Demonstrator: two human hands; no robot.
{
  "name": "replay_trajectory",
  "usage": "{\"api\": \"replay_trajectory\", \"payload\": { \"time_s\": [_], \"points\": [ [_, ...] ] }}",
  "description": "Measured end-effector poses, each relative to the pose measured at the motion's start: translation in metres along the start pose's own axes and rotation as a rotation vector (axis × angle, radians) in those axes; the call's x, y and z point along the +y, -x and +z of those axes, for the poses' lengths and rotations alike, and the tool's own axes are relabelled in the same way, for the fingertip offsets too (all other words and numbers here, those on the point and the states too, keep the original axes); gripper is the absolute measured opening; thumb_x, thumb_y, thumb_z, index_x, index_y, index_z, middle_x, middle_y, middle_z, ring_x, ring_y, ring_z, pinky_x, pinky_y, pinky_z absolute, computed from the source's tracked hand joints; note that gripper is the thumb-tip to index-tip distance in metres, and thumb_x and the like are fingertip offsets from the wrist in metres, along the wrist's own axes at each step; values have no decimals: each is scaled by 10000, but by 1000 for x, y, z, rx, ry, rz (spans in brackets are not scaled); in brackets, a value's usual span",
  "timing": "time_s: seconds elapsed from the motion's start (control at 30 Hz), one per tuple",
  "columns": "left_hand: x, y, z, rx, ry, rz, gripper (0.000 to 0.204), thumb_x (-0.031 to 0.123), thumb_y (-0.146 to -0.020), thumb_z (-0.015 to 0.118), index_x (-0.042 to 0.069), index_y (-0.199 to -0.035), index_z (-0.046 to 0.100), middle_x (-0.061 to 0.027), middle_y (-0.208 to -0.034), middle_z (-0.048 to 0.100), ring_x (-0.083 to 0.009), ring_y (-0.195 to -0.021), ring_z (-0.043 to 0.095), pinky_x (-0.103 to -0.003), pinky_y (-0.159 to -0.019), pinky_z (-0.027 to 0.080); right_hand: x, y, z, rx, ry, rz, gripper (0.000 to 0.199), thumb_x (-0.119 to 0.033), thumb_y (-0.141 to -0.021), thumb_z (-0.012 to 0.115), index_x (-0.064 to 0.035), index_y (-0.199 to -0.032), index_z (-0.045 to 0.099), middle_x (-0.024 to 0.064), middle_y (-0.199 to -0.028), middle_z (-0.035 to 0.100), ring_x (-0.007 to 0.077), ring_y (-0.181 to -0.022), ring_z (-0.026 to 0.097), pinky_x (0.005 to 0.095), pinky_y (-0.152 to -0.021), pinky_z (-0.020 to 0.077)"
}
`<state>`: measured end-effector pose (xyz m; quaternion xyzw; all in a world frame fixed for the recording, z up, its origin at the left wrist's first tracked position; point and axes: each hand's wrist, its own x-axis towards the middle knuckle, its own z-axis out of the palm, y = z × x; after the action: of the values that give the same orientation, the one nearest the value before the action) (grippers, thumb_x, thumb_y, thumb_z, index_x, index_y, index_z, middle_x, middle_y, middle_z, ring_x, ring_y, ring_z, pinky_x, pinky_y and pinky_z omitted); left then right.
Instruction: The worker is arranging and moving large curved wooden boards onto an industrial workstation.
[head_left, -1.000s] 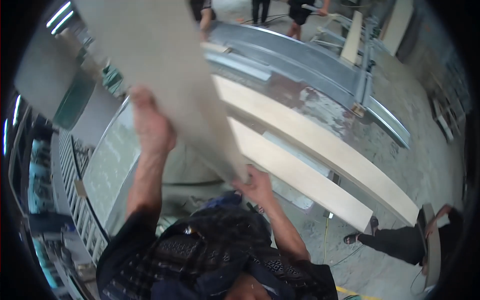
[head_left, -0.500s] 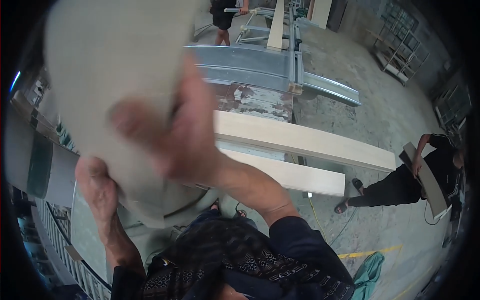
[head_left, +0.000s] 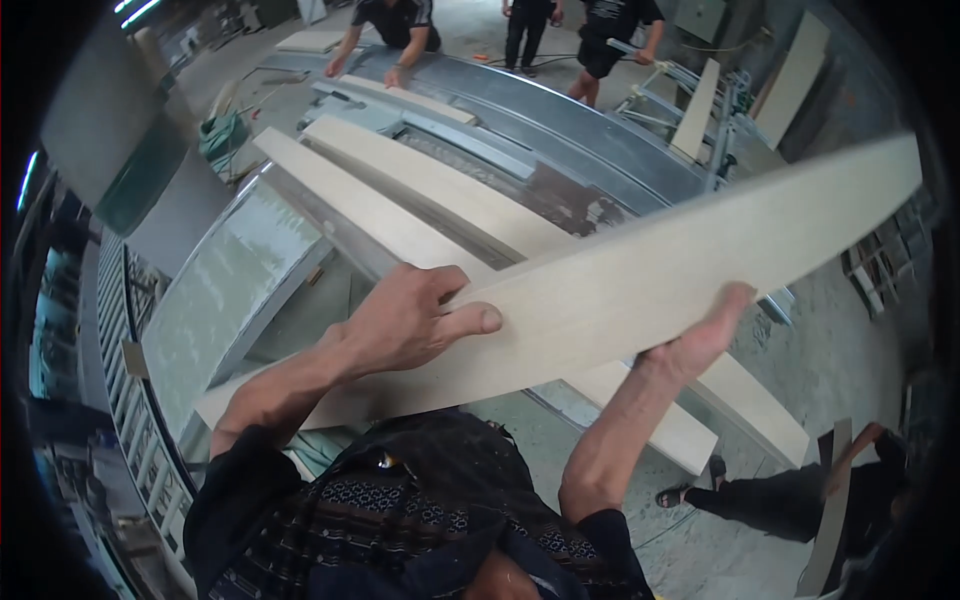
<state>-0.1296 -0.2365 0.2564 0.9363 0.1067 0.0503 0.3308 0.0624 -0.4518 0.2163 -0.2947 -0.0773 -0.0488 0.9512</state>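
Across the front of my body I carry a long pale wooden board [head_left: 600, 285], tilted so that its right end rises. My left hand [head_left: 410, 318] grips it left of the middle, thumb lying on the broad face and fingers over the upper edge. Farther right, my right hand [head_left: 703, 338] holds the lower edge from beneath; its fingers are hidden behind the wood. Beyond the board, two similar stacks of planks lie on the saw table, a nearer stack [head_left: 345, 190] and a farther stack [head_left: 430, 175].
A grey metal machine table [head_left: 560, 115] runs behind, where a person [head_left: 395, 35] leans over another plank. Two more people stand farther back. At the lower right a person [head_left: 790, 500] holds a board. A green-topped table [head_left: 230, 290] and a roller conveyor [head_left: 135, 340] are on the left.
The board has swung from upright in front of me to lying crosswise, rising to the right. My view has turned left, and both hands have shifted their places on the wood.
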Motion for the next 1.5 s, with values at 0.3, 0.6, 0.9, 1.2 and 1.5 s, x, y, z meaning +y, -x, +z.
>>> {"api": "replay_trajectory", "payload": {
  "time_s": [0.3, 0.6, 0.9, 1.2, 1.5],
  "points": [
    [-84, -37, -19, -171, -96, -2, 632, 592, -940, 679, -31, -835, 647, -262, -653, 600, -490, -686, 632, -539, -670, 492, 45, -24, -51, 240, 17, 142, 623, -454, -1093, 467, -9, -1528, 430, 188, -1487, 553, 351, -1335, 569, 521, -1109, 516],
    [-174, -90, -72, -351, -159, 84, 734, 700, -953, 580, -15, -810, 666, -244, -660, 635, -469, -712, 662, -542, -676, 517, 52, -53, -102, 397, 278, -61, 550, -419, -1099, 463, -35, -1493, 490, 133, -1466, 581, 307, -1297, 586, 499, -1080, 516],
    [-251, -166, -105, -420, -203, 197, 802, 765, -921, 558, -9, -748, 680, -228, -637, 627, -455, -701, 662, -535, -673, 530, 36, -47, -129, 504, 111, -124, 532, -383, -1079, 536, -10, -1458, 518, 119, -1455, 596, 305, -1279, 588, 517, -1098, 491],
    [-291, -260, -100, -544, -276, 205, 844, 791, -925, 528, -2, -704, 715, -207, -688, 665, -399, -739, 678, -513, -707, 536, 23, -34, -232, 332, -23, -156, 512, -236, -1051, 610, 31, -1469, 484, 199, -1478, 561, 352, -1316, 560, 546, -1122, 472],
    [-339, -345, -63, -702, -220, 148, 969, 872, -862, 509, -60, -684, 705, -184, -639, 635, -347, -678, 642, -509, -664, 497, 75, 15, -197, 574, 510, -80, 577, -394, -1062, 558, 39, -1441, 515, 171, -1400, 620, 299, -1236, 623, 454, -1052, 527]
  ]
}}
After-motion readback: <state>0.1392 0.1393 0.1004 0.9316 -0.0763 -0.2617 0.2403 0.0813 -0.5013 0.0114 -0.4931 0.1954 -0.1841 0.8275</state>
